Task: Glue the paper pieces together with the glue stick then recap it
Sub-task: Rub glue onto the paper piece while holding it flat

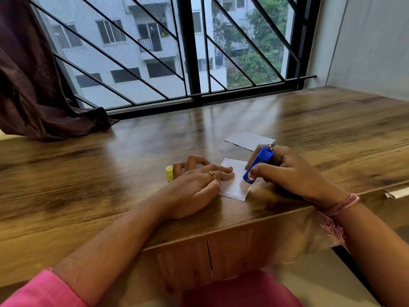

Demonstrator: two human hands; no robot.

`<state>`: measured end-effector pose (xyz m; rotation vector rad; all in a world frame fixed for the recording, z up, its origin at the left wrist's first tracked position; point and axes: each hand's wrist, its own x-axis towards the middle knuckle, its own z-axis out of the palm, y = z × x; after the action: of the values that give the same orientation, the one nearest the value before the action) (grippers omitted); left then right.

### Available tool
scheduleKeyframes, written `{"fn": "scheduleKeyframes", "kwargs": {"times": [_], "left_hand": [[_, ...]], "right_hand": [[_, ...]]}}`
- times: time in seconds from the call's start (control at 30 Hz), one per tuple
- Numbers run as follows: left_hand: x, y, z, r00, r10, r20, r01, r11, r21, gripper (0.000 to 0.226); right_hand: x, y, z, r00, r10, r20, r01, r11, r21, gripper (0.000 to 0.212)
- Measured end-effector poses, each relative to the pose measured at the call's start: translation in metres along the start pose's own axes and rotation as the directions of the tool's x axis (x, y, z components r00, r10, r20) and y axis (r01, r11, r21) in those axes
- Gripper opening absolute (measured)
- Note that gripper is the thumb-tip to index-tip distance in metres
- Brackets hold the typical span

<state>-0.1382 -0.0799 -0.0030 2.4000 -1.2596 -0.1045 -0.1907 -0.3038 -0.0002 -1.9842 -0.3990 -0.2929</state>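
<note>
We see the blue glue stick (257, 164) tilted, its lower end down on the near white paper (235, 182), its upper end leaning away toward the window. That paper lies flat on the wooden table (110, 165), close to the table's front edge. A second piece of paper (249, 140) lies flat a little farther back, apart from the first, just beyond the right hand.

The right hand (287, 171) comes in from the right with the forearm crossing the table edge; its fingers and thumb are curled round the glue stick, gripping it along the barrel. A ring shows on one finger, and a pink thread band (342, 203) sits at the wrist.

The left hand (194, 185) reaches in from the lower left, palm down. We see two fingers stretched straight and pressing on the left edge of the near paper, pinning it; the other fingers are loosely bent on the table beyond. It grasps nothing. A ring shows here too.

The yellow cap (169, 173) stands on the table just left of the left hand's fingers, off the stick.

A pink sleeve (44, 291) covers the left upper arm. Behind the table we see a barred window (190, 47) and a dark curtain (33, 96) at the left.
</note>
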Motion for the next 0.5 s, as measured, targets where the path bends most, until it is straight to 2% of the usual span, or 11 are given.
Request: {"fn": "scheduleKeyframes", "kwargs": {"times": [0.17,0.2,0.3,0.5], "left_hand": [[-0.0006,0.0005,-0.0002,1.000,-0.015,0.000,0.015,1.000,-0.001,0.050],[-0.0007,0.0007,-0.0003,1.000,-0.017,0.001,0.017,1.000,-0.004,0.050],[-0.0005,0.0012,-0.0003,1.000,-0.017,0.001,0.017,1.000,-0.009,0.050],[-0.0005,0.0029,-0.0012,1.000,-0.022,0.003,0.022,1.000,-0.014,0.050]], "right_hand": [[0.0001,-0.0008,0.0007,1.000,-0.017,-0.019,0.017,1.000,0.007,0.007],[-0.0008,-0.0031,0.0013,1.000,-0.026,0.000,0.026,1.000,0.004,0.005],[-0.0028,-0.0073,0.0027,0.997,-0.046,0.055,0.046,0.999,0.011,0.015],[-0.0027,-0.0083,0.0025,0.997,-0.051,0.059,0.051,0.999,0.013,0.017]]}}
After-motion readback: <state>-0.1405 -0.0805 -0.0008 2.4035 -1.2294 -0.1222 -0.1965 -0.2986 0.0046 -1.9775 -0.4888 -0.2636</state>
